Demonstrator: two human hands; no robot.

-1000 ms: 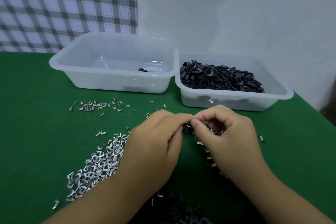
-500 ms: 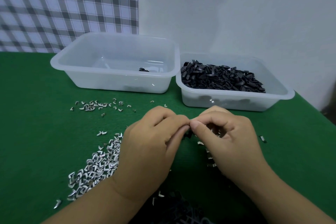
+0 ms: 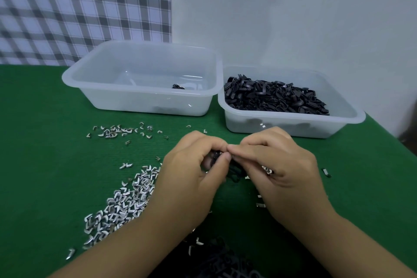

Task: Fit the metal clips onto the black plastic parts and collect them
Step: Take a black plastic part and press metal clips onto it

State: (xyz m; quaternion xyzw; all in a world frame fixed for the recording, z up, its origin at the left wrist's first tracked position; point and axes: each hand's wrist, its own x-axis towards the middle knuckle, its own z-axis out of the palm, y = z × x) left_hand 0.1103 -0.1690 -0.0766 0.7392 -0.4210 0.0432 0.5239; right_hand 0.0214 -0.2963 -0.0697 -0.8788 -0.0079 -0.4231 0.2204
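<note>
My left hand (image 3: 191, 178) and my right hand (image 3: 282, 169) meet fingertip to fingertip over the green table. Between them they pinch a small black plastic part (image 3: 217, 157) with a bit of metal at its top; most of it is hidden by the fingers. A heap of metal clips (image 3: 121, 203) lies left of my left hand. More black parts (image 3: 234, 172) lie on the cloth under my hands. The right tub (image 3: 347, 117) is full of black plastic parts (image 3: 273, 97). The left tub (image 3: 76, 79) holds one small dark piece (image 3: 178, 86).
A scatter of clips (image 3: 117, 131) lies in front of the left tub, and single clips (image 3: 326, 172) lie to the right of my right hand. A dark pile of black parts (image 3: 221, 262) sits at the near edge. A white wall and checked cloth stand behind the tubs.
Both hands have stayed together at the same spot; the fingertips have closed tighter over the black part, and my left fingers have curled further down around it.
</note>
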